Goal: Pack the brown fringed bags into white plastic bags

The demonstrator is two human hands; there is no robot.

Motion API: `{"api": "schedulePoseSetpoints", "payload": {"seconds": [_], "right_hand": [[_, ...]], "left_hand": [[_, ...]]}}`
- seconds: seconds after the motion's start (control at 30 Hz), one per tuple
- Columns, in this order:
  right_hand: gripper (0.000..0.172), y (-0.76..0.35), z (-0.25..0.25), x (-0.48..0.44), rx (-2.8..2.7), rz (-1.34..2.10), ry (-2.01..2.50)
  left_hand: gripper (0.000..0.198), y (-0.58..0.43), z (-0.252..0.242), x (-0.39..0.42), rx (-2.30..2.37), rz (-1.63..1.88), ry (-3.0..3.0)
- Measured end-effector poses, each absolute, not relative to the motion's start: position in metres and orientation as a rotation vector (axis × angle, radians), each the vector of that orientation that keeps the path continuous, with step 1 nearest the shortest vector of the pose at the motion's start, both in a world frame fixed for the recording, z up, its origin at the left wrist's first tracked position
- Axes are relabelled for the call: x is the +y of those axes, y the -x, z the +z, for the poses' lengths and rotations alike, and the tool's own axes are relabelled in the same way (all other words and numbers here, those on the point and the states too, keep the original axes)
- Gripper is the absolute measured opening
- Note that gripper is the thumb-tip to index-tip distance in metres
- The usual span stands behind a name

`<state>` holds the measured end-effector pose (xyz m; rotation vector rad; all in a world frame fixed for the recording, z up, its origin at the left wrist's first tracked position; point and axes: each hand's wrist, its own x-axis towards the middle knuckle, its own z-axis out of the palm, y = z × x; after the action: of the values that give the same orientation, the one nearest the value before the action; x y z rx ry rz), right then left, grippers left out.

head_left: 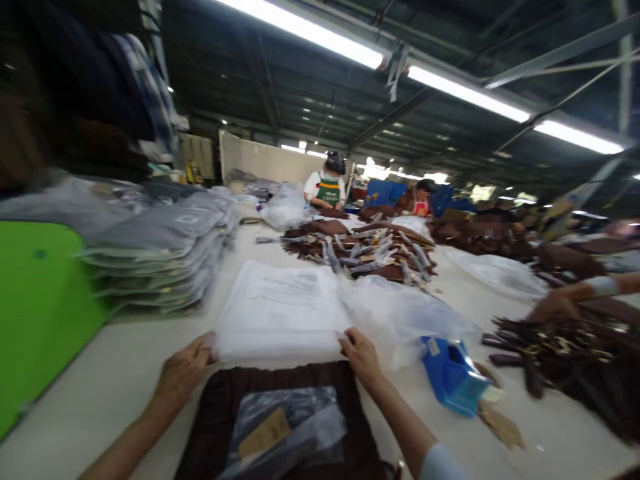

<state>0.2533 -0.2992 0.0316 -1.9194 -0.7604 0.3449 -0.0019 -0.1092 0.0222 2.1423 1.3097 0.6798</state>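
A white plastic bag (285,303) with printed lines of text lies flat on the table in front of me. My left hand (189,365) pinches its near left corner, and my right hand (361,355) pinches the near right corner. Just below the bag's near edge is a dark brown bag (217,400), a clear plastic packet (327,413) and a tan card tag (264,432) resting on it. Both forearms reach in past the sides of the brown bag, whose lower part runs out of view.
Left stand a stack of grey bagged items (160,260) and a bright green panel (45,313). Right are loose clear plastic (405,313), a blue box (453,377) and a co-worker's hand (555,303) on brown goods. Brown straps (370,250) pile beyond; a person (327,187) stands behind.
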Motion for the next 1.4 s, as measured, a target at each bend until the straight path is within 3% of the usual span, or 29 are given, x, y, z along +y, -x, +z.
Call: {"api": "schedulePoseSetpoints", "payload": {"seconds": [0.2, 0.4, 0.73, 0.97, 1.4], "right_hand": [[0.036, -0.260, 0.020, -0.311, -0.839, 0.362, 1.949], [0.043, -0.256, 0.022, -0.324, -0.751, 0.391, 1.961], [0.034, -0.237, 0.014, -0.331, -0.372, 0.601, 1.707], [0.022, -0.220, 0.018, -0.329, -0.144, 0.564, 1.516], [0.024, -0.218, 0.012, -0.338, -0.111, 0.522, 1.444]], "left_hand": [[0.051, 0.012, 0.010, -0.118, 1.217, 0.677, -1.864], [0.054, 0.012, 0.020, -0.136, 1.233, 0.681, -1.882], [0.045, 0.011, 0.012, -0.144, 1.239, 0.843, -1.533], [0.040, 0.005, 0.006, -0.153, 1.193, 0.971, -1.222], [0.022, 0.016, 0.022, -0.172, 1.113, 0.890, -0.775]]}}
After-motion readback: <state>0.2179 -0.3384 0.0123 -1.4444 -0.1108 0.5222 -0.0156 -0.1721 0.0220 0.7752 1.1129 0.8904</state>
